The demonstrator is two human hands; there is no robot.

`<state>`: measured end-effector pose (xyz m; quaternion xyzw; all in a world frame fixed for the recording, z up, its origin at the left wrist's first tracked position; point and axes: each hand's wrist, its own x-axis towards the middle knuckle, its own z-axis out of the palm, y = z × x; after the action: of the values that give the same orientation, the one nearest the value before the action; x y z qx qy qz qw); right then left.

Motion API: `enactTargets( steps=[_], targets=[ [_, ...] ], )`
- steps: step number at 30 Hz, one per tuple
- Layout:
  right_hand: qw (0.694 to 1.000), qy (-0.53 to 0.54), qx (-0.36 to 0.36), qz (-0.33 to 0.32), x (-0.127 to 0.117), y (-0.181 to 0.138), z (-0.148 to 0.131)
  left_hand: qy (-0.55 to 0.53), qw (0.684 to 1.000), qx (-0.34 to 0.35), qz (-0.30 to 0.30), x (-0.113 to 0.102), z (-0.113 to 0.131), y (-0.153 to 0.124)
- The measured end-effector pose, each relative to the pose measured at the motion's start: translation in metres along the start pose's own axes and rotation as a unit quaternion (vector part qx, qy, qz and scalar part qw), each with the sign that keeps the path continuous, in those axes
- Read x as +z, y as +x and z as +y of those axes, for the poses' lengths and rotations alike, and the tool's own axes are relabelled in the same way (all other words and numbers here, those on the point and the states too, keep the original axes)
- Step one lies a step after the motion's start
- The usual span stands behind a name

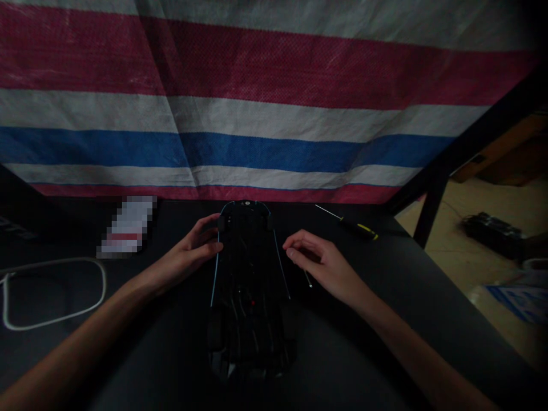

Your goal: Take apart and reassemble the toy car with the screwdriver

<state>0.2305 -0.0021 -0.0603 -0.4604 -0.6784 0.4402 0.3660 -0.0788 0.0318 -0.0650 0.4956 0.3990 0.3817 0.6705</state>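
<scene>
A black toy car chassis with thin light-blue edges lies lengthwise on the dark table, wires and a small red part showing inside. My left hand grips its left side near the far wheel, fingers curled round the edge. My right hand hovers just right of the chassis, thumb and fingers pinched together near its right edge. Whether anything tiny sits in the pinch is too dark to tell. A thin metal pin lies on the table under that hand.
A screwdriver with a black-and-yellow handle lies at the far right of the table. A white cable loop rests at the left, a blurred-out card behind it. A striped red, white and blue tarp hangs behind. The floor drops off at right.
</scene>
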Motion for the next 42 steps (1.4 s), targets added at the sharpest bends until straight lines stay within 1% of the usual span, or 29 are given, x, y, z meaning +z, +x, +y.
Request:
enactTargets(
  steps=[2,4,6,10,14,15,17,19,21,23,25,29,38,40,42],
  targets=[
    [0.994,-0.097,-0.036,-0.043,-0.009,-0.001,0.002,-0.002,1.000,0.002,-0.003,0.000,0.000,0.000],
    [0.975,-0.189,-0.074,-0.088,-0.014,-0.002,0.004,-0.004,1.000,-0.001,-0.003,0.001,0.001,0.000],
    [0.958,-0.248,-0.103,-0.103,-0.016,-0.003,0.005,-0.006,1.000,-0.005,-0.004,0.000,0.001,0.000],
    [0.936,-0.311,-0.121,-0.112,-0.010,-0.004,0.008,0.000,1.000,-0.007,-0.005,-0.003,-0.001,0.000],
    [0.929,-0.332,-0.123,-0.107,-0.006,-0.004,0.013,0.005,1.000,0.003,-0.011,-0.006,-0.004,0.000],
    [0.932,-0.325,-0.122,-0.103,-0.006,-0.004,0.013,0.004,1.000,0.004,-0.012,-0.006,-0.005,0.000],
    [0.949,-0.282,-0.113,-0.089,-0.007,-0.003,0.011,0.002,1.000,0.003,-0.015,-0.006,-0.005,0.000],
    [0.974,-0.203,-0.088,-0.052,-0.007,-0.001,0.007,0.001,1.000,0.001,-0.015,-0.004,-0.004,0.000],
    [0.992,-0.107,-0.060,-0.005,-0.005,0.000,0.002,-0.001,1.000,-0.001,-0.009,-0.002,-0.002,-0.001],
    [0.998,-0.030,-0.046,0.020,0.001,0.002,-0.003,-0.002,1.000,-0.004,-0.003,0.000,0.000,-0.001],
    [0.999,0.009,-0.045,0.017,0.008,0.002,-0.006,0.000,1.000,-0.004,-0.001,0.001,0.001,-0.001],
    [0.999,0.017,-0.045,0.013,0.017,0.001,-0.006,0.006,1.000,-0.005,-0.003,0.000,0.001,-0.001],
    [0.999,0.012,-0.030,0.004,0.014,0.001,-0.004,-0.002,1.000,-0.003,-0.007,0.002,0.003,-0.002],
    [0.999,0.014,-0.031,0.016,0.012,0.001,-0.005,-0.003,1.000,-0.004,-0.006,0.001,0.002,-0.001],
    [0.998,-0.004,-0.036,0.041,0.008,0.002,-0.003,-0.005,1.000,-0.003,-0.010,0.001,0.001,-0.001]
  ],
)
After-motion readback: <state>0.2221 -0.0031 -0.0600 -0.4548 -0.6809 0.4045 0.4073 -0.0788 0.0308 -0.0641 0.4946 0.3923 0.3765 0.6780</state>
